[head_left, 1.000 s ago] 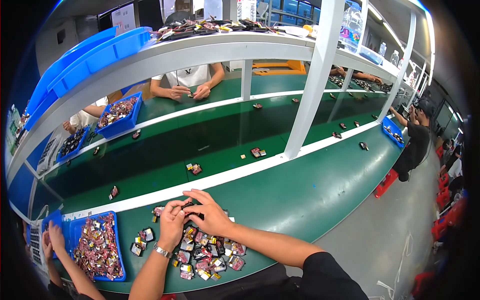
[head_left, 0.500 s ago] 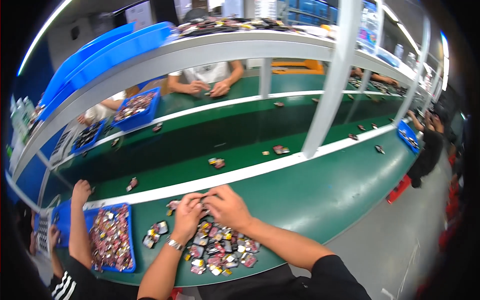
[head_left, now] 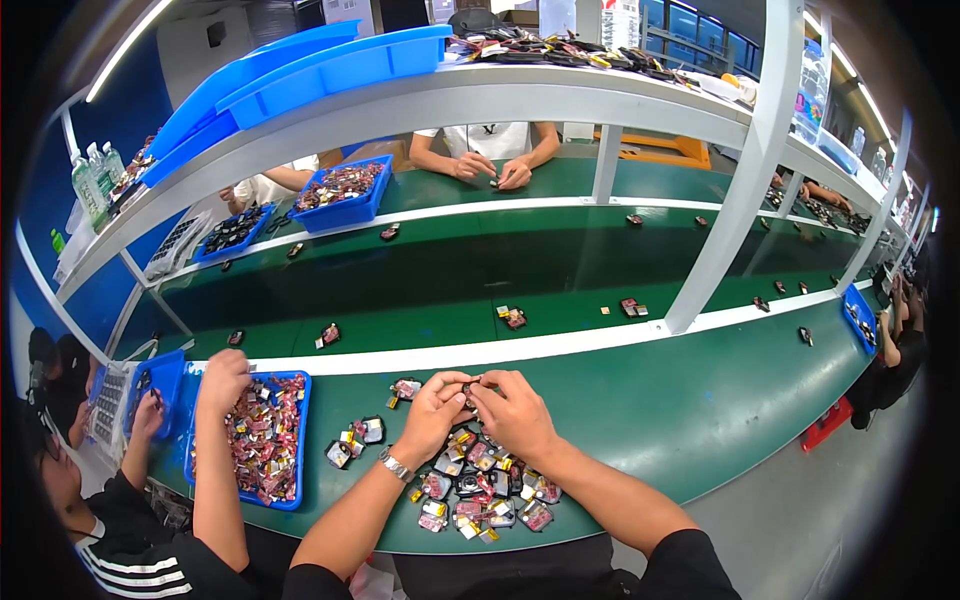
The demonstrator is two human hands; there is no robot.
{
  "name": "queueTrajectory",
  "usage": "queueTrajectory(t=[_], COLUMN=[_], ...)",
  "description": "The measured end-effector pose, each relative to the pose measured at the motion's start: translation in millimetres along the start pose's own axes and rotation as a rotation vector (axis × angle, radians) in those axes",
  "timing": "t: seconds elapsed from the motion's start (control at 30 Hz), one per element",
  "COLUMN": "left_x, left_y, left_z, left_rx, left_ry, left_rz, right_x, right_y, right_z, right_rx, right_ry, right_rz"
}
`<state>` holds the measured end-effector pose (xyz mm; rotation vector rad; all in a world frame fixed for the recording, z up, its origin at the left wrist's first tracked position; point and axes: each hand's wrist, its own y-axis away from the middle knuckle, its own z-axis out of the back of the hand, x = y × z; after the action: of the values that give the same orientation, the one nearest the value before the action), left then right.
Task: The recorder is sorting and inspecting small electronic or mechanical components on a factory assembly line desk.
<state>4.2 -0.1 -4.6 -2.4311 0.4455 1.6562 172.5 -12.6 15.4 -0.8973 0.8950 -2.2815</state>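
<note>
While a small dark part (head_left: 470,390) is held up at the far end of a pile of little circuit boards (head_left: 482,488), fingers hide most of it. The left hand (head_left: 436,412) pinches it from the left, and the right hand (head_left: 518,415) pinches it from the right. A silver watch (head_left: 396,465) is on the left wrist. The pile, with its black, pink, yellow and silver bits, lies on a green table (head_left: 650,420). Some loose boards (head_left: 356,440) lie just to its left. Farther left is a blue tray (head_left: 303,470) full of pink boards, and a co-worker's hand (head_left: 226,378) is at its far end. Past a white rail (head_left: 450,354), more boards are spread out on the dark green top (head_left: 420,325).
</note>
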Motion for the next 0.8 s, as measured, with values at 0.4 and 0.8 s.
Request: queueTrajectory(t=[0.4, 0.8], left_x=[-1.9, -0.6], left_y=[0.7, 1.6], left_z=[-4.9, -3.5], left_rx=[0.023, 0.019], left_ry=[0.013, 0.031], left_rz=[-0.008, -0.007], right_x=[-5.0, -0.1], right_y=[1.9, -0.7], right_z=[6.2, 5.6], right_rx=[0.052, 0.023], right_ry=[0.054, 0.009], right_rz=[0.073, 0.020])
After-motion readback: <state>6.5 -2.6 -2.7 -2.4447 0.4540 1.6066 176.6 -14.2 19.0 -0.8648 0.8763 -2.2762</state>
